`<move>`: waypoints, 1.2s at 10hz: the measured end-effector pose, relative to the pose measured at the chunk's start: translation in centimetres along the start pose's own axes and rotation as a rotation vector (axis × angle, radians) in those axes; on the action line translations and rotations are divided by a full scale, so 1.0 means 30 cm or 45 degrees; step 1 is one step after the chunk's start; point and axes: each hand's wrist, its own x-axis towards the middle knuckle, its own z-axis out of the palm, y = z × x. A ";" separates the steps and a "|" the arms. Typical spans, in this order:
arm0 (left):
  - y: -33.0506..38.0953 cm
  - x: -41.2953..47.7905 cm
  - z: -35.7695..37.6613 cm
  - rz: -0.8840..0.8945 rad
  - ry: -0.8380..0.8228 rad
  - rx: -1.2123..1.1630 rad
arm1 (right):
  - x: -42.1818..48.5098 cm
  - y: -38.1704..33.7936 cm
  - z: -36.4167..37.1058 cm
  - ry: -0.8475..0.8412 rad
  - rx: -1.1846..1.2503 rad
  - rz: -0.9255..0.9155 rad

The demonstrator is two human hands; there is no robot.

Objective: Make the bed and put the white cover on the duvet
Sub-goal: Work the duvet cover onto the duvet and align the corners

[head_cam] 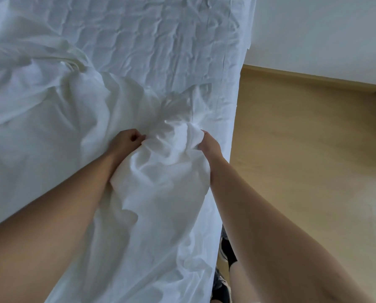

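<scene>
Soft, cool, even light. The white cover between my left hand and right hand glares nearly featureless, with faint grey shadows in the folds beyond. Right of my right hand the bed edge bows, and everything is slightly soft.

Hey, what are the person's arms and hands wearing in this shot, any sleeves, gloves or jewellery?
The left forearm and right forearm are bare to the frame edge, no sleeve in view. The left hand and right hand are ungloved; no watch, bracelet or ring is visible.
</scene>
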 end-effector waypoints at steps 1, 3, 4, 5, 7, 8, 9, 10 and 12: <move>-0.024 0.021 0.032 -0.075 0.057 0.050 | 0.050 0.017 0.019 0.233 -0.078 -0.044; 0.138 -0.003 0.104 -0.022 -0.021 0.015 | 0.042 0.036 0.053 0.085 -0.235 0.055; 0.217 -0.039 0.152 0.032 -0.210 -0.151 | -0.008 0.043 0.028 -0.017 -0.094 0.173; 0.295 -0.102 0.155 0.196 -0.256 -0.067 | -0.054 0.073 -0.015 -0.126 0.111 0.245; 0.515 -0.053 -0.076 0.220 0.737 0.087 | -0.150 -0.127 -0.017 -0.445 0.620 -0.040; 0.511 0.043 -0.182 -0.059 1.074 -0.185 | -0.203 -0.158 0.020 -0.740 0.307 -0.071; 0.480 0.074 -0.091 0.059 0.475 -0.113 | -0.175 -0.075 0.064 -0.413 -0.137 -0.081; 0.395 0.040 -0.039 0.242 -0.215 0.138 | -0.118 0.000 0.043 -0.068 -0.221 -0.009; 0.185 0.137 -0.154 0.053 -0.234 0.654 | -0.046 0.100 -0.036 0.160 -0.428 0.131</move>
